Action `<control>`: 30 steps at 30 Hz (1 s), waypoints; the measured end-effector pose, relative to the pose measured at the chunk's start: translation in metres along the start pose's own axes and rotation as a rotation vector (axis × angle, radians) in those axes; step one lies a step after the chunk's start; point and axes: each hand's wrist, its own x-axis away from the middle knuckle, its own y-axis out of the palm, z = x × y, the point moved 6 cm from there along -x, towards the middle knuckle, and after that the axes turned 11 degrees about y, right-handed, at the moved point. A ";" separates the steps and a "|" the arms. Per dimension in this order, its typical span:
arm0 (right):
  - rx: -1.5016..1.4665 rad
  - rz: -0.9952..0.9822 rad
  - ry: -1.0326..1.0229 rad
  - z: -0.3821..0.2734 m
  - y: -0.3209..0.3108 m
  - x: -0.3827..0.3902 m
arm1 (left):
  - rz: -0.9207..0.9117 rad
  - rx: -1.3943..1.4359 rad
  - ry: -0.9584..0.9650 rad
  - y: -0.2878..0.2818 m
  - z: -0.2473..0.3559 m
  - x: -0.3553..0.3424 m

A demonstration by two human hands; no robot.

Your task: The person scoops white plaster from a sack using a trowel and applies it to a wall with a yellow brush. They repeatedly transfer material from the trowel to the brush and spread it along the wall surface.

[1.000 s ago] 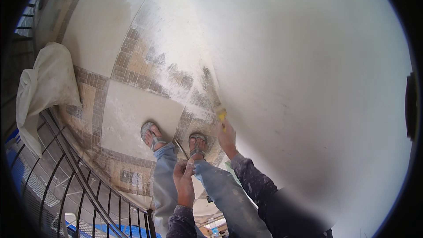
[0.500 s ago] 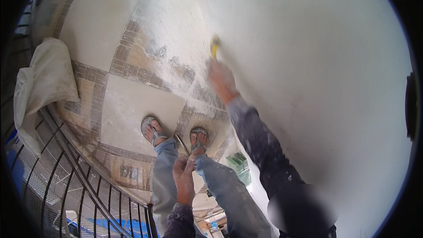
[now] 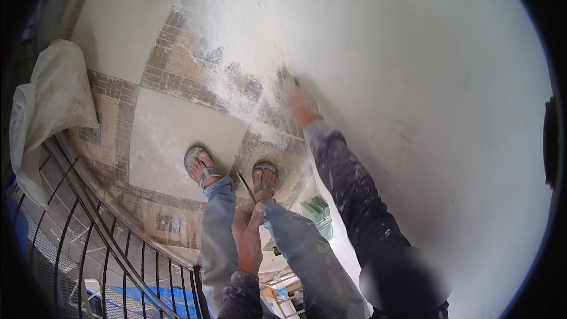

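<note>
My right hand [image 3: 303, 108] is stretched out ahead against the white wall [image 3: 437, 94], closed around a small yellow tool [image 3: 293, 82]. Motion smears both, and the tool's working end is hard to make out. Low in front of my legs, my left hand [image 3: 248, 237] pinches a thin, dark, flat-edged tool [image 3: 245, 185], seen nearly edge-on, so its kind is unclear. White dust coats the patterned tile floor [image 3: 183, 121] along the foot of the wall. My dark sleeves are speckled with white.
My sandalled feet [image 3: 201, 166] stand on the tiles. At left, a pale sack [image 3: 59, 88] lies by a black metal railing [image 3: 112, 242], with a lower level showing beyond it. A green container [image 3: 317, 215] sits behind my legs near the wall.
My right hand has drawn closer to me along the wall, bringing the yellow tool with it. The left hand stays nearly in place with its thin tool. The view has shifted slightly.
</note>
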 end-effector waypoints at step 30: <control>-1.692 -1.017 1.233 -0.026 0.015 0.170 | 0.090 0.159 0.019 0.005 -0.003 0.000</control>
